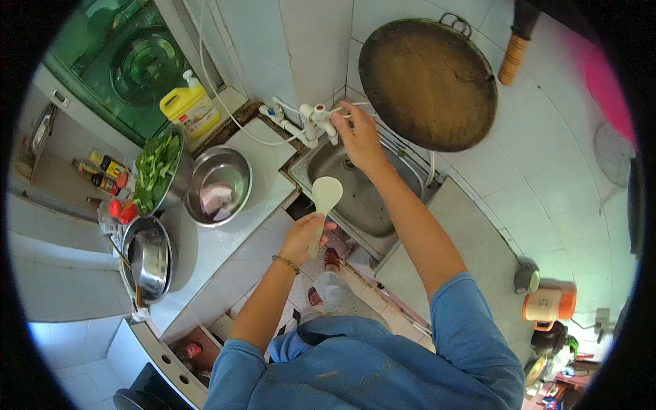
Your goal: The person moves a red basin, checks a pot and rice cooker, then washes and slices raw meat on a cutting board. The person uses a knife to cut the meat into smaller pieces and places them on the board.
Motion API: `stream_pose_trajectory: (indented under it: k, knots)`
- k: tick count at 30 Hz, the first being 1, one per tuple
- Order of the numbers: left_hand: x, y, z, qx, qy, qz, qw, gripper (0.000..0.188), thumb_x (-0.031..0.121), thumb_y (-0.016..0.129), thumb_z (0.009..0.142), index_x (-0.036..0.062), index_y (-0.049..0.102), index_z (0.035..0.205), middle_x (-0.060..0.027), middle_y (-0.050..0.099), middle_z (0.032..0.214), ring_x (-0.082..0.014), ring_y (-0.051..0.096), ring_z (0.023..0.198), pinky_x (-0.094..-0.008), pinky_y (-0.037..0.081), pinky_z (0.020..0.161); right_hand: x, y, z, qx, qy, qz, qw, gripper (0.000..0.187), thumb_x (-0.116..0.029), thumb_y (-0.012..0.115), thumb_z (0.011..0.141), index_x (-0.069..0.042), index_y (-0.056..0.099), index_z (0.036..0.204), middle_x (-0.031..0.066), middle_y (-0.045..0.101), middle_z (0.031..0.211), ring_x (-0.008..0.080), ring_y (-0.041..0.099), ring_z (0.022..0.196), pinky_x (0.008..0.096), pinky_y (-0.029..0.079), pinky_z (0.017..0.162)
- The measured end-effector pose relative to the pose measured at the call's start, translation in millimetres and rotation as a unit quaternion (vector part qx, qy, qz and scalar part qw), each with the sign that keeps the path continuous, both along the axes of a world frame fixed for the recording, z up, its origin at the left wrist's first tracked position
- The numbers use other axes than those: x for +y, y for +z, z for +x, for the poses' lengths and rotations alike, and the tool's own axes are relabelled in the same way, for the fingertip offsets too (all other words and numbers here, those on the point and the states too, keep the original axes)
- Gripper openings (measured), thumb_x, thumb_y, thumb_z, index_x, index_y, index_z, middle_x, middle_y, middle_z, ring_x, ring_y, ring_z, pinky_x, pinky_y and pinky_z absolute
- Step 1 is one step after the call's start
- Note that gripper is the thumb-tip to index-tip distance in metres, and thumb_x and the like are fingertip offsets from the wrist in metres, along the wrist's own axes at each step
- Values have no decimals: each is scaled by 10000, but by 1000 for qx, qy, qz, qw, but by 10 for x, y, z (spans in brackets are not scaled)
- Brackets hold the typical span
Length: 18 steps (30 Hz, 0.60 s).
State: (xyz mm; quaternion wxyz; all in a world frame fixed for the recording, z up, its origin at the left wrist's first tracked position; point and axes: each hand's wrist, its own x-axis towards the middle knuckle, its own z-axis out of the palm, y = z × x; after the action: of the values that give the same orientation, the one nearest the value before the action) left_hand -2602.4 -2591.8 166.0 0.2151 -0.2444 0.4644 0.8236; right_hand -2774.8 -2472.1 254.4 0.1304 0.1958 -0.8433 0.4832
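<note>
A: Blue shirt (383, 369) filled six o'clock, nearest. Left hand (304, 239)?

B: Clamped on the white paddle (327, 193) near centre, its head pointing toward twelve.

A: Right hand (359, 140)?

B: At the white tap (316, 117), twelve o'clock; whether clamped, could not tell. Wok (427, 82) hung at one.

- Your camera rides on your head and looks steeply down past your chest, so your blue shirt (389, 369) fills the lower edge, nearest of all.
- It faces forward over the sink (362, 205), which sits a little right of centre at middle range.
- Your left hand (304, 239) and right hand (359, 140) fall well inside the view; one shoe (331, 258) shows far below.
- The wide fisheye also takes in the left counter (271, 167) and the wall-side wok (427, 82), bending straight edges near its round black border.
</note>
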Motion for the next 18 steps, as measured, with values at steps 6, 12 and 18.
stream_pose_trajectory:
  k: [6, 12, 18]
  knots:
    - [49, -305, -820, -21, 12, -26, 999, 202, 122, 511, 903, -2, 561, 1055, -76, 638, 937, -120, 556, 628, -239, 476, 532, -292, -320, -632, -35, 94, -60, 993, 250, -220, 553, 884, 3, 644, 951, 148, 644, 921, 326, 554, 894, 394, 421, 810]
    - [121, -547, -1304, -60, 30, -34, 997, 206, 117, 507, 903, 11, 569, 1069, -77, 657, 953, -106, 544, 593, -250, 479, 533, -175, -299, -864, -8, 221, -53, 974, 199, -166, 547, 883, -4, 657, 921, 122, 652, 885, 279, 565, 869, 367, 428, 793]
    - [141, -693, -1507, -96, 21, -94, 991, 225, 206, 463, 928, 16, 566, 989, -77, 648, 891, -107, 516, 558, -256, 454, 496, -58, -578, -1034, -46, 268, -81, 959, 231, -181, 518, 905, -22, 653, 1004, 118, 648, 980, 240, 565, 928, 340, 421, 842]
